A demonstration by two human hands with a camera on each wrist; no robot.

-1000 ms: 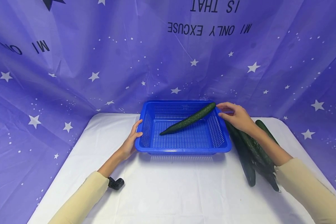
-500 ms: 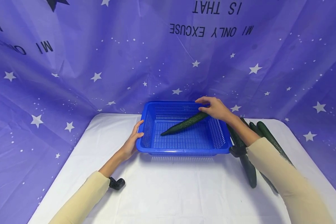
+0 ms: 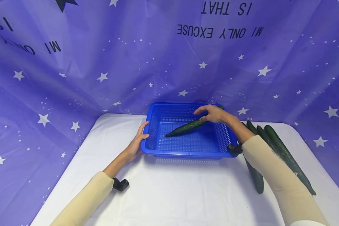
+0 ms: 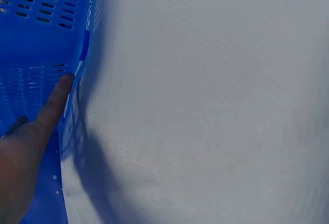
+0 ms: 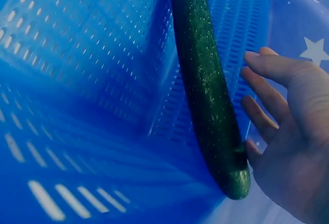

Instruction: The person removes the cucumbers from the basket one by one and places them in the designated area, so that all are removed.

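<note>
A blue plastic basket [image 3: 186, 153] with slotted walls stands on the white-covered table. Inside it one dark green cucumber [image 3: 183, 128] lies slantwise, its thicker end propped at the far right corner. My left hand [image 3: 135, 141] holds the basket's left rim; in the left wrist view one finger [image 4: 55, 100] stretches along the rim. Over the basket's right half hovers my right hand [image 3: 213, 113], covering part of the cucumber in the head view. From the right wrist, its loosely bent fingers [image 5: 262, 85] appear beside the cucumber [image 5: 205, 80], without gripping it.
Several more cucumbers [image 3: 288, 155] lie right of the basket, partly under the right forearm. Black wrist devices [image 3: 121, 184] sit on both wrists. A purple curtain [image 3: 124, 56] with stars and lettering hangs behind the table.
My right hand has moved left from the basket's right rim to above the cucumber. The left hand stays on the left rim. The cucumber inside looks unmoved.
</note>
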